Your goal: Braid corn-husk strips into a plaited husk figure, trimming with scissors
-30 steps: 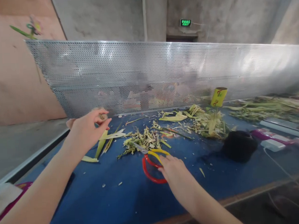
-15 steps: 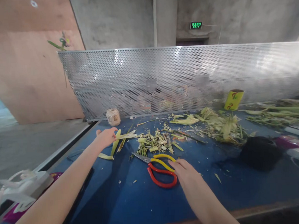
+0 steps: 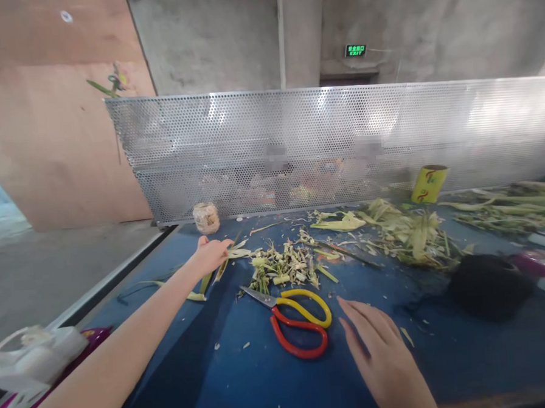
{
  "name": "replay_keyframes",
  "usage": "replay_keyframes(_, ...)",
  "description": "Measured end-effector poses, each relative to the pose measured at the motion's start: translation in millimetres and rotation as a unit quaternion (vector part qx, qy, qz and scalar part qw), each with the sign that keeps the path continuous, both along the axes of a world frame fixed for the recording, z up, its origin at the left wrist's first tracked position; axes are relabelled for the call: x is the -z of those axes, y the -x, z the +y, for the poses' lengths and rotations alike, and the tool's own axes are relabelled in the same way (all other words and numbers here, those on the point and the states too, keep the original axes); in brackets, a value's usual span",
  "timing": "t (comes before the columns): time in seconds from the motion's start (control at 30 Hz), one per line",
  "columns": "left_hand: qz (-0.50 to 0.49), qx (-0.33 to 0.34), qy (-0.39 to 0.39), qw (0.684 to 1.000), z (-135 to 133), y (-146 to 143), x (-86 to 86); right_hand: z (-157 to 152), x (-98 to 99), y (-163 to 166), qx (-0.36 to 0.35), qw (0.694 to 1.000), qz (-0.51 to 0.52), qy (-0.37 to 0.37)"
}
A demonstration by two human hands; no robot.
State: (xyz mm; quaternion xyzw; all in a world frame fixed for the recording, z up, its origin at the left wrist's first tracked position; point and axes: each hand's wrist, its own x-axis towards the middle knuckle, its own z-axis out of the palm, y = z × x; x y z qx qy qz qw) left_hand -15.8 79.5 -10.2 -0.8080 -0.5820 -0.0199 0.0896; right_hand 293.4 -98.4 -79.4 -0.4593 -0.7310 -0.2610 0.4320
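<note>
My right hand (image 3: 383, 344) is held over the blue table with its fingers stretched and the thumb apart, holding nothing. Just left of it lie scissors (image 3: 301, 318) with one yellow and one red handle, blades pointing up and left. My left hand (image 3: 212, 256) reaches out over some leaf strips (image 3: 206, 283), fingers extended towards a pale, split leaf piece (image 3: 239, 252). Its thumb and palm are partly hidden, and I cannot make out a thing in its grasp. To its right spreads a heap of cut stem pieces (image 3: 285, 265).
A roll of pale twine (image 3: 206, 218) stands behind my left hand. Leaf scraps (image 3: 406, 236), a yellow tube (image 3: 429, 183) and a black bundle (image 3: 489, 287) are to the right. A perforated metal panel (image 3: 305, 123) borders the back. A white device (image 3: 38, 359) sits at left.
My right hand has let go of the scissors' yellow handle and moved right and down, opening its fingers. My left hand has shifted right over the leaf strips.
</note>
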Motion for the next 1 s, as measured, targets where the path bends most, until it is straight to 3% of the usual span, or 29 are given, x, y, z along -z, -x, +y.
replay_keyframes(0.1,0.005,0.002,-0.020,1.000,5.3,2.0,-0.3,-3.9,-5.0,2.2,-0.017,1.000,-0.019,-0.018)
replay_keyframes(0.23,-0.009,0.018,-0.036,0.999,3.3,3.1,-12.7,-7.7,-7.6,5.2,-0.028,0.999,-0.018,0.002)
replay_keyframes(0.4,-0.142,0.058,-0.028,0.988,-3.6,11.8,-37.3,-10.8,-10.4,6.6,-0.052,0.999,-0.010,0.008)
replay_keyframes(0.6,-0.142,-0.049,-0.060,0.987,12.0,34.6,-55.6,-10.2,-10.5,5.9,-0.068,0.997,0.033,0.029)
replay_keyframes(0.73,-0.211,-0.060,-0.060,0.974,15.4,38.8,-57.2,-8.6,-13.6,0.8,-0.078,0.993,0.071,0.047)
replay_keyframes(0.87,-0.305,-0.003,-0.048,0.951,5.4,23.2,-62.3,1.5,-33.2,-9.1,-0.073,0.981,0.143,0.104)
replay_keyframes(1.0,-0.340,0.047,-0.052,0.938,-14.1,-11.8,-78.0,25.0,-72.5,-11.5,-0.110,0.959,0.192,0.174)
